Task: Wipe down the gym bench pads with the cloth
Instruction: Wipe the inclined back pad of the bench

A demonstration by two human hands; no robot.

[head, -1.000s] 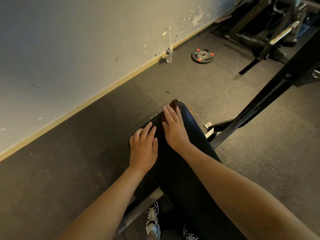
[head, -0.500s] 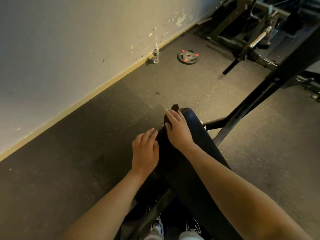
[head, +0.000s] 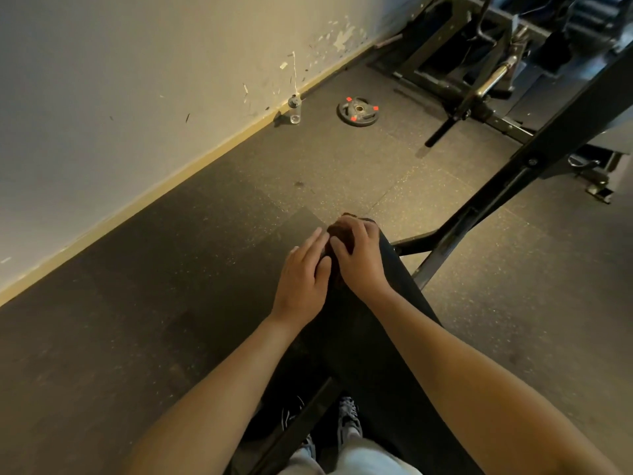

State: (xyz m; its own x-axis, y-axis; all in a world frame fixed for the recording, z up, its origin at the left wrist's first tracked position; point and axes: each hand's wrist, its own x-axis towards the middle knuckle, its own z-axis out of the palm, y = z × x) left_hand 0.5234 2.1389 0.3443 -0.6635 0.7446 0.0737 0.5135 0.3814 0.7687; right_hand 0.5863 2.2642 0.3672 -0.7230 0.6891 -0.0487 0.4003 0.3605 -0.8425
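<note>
Curled right hand [head: 359, 258] over the bunched cloth [head: 339, 234] at the pad's [head: 373, 341] 12 o'clock end; laid left hand [head: 303, 274] flat, fingers straight, just beside it at 9 o'clock. Probably called for spreading the cloth and dragging firm, overlapping strokes toward 6 o'clock.

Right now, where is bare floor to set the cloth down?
Free: rubber floor between baseboard and bench pad; also this side of weight plate and water bottle. Crowded: pad's end, with left hand, right hand and cloth; rack far right.
</note>
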